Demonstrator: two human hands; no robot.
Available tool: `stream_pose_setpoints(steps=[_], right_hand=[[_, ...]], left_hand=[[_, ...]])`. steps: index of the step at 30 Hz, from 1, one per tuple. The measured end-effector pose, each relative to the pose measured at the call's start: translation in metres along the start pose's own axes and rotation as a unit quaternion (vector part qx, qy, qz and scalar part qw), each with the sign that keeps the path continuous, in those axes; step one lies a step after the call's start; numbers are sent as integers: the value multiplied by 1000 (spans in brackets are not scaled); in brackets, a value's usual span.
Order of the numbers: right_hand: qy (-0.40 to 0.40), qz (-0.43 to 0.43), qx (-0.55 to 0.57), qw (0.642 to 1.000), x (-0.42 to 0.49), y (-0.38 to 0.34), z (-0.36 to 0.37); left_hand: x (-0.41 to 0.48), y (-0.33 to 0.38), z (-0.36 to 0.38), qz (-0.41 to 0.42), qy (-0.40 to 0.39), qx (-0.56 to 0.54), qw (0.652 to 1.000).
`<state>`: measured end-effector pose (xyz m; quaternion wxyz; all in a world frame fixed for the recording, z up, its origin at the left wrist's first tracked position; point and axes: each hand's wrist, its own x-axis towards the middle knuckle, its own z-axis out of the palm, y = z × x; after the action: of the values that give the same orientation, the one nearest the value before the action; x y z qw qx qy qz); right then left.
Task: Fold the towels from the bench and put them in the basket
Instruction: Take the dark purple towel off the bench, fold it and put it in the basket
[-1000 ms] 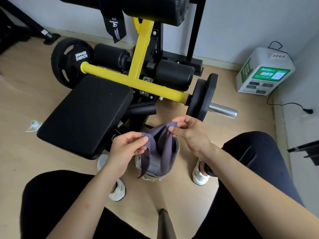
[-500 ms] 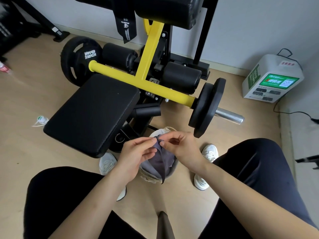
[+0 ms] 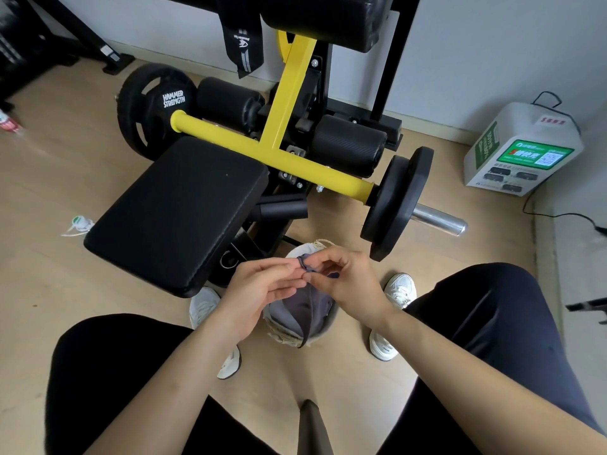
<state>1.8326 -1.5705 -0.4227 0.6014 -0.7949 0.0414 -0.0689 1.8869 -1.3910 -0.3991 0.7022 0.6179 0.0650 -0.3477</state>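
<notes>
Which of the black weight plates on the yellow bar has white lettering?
The black round weight plate on the yellow bar's left end, printed HAMMER STRENGTH; the two black plates at the right end show no lettering.

Head-worn view, steeply downward, close over hands (image 3: 295,290) and floor (image 3: 49,192)

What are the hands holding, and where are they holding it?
The left hand and right hand pinch the grey towel by its top edge; the rest hangs over the basket.
</notes>
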Motion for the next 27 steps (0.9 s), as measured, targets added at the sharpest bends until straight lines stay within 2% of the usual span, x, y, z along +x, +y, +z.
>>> stream_pose_setpoints(steps=[3, 5, 7, 9, 12, 15, 21, 25, 27], right_hand=[[2, 15, 36, 999, 3, -2, -5], [-5, 24, 45, 999, 5, -2, -10], [-24, 32, 48, 998, 7, -4, -17], [-49, 30, 50, 997, 9, -7, -24], [-70, 18, 62, 995, 9, -12, -31], [-87, 12, 73, 994, 9, -17, -38], [-71, 24, 97, 992, 11, -27, -54], [-28, 9, 114, 993, 13, -33, -60], [-12, 2, 120, 993, 13, -37, -63]], left_hand=[[0, 1, -4, 34, -15, 55, 998], [0, 1, -5, 88, 12, 121, 989], [2, 1, -8, 168, 49, 202, 964], [7, -2, -12, 233, 34, 290, 928], [11, -10, -10, 258, -14, 367, 893], [16, -18, -3, 281, -12, 385, 879], [24, -28, -8, 254, -9, 434, 864], [31, -39, -11, 180, -62, 447, 874], [34, -45, -14, 144, -65, 462, 873]])
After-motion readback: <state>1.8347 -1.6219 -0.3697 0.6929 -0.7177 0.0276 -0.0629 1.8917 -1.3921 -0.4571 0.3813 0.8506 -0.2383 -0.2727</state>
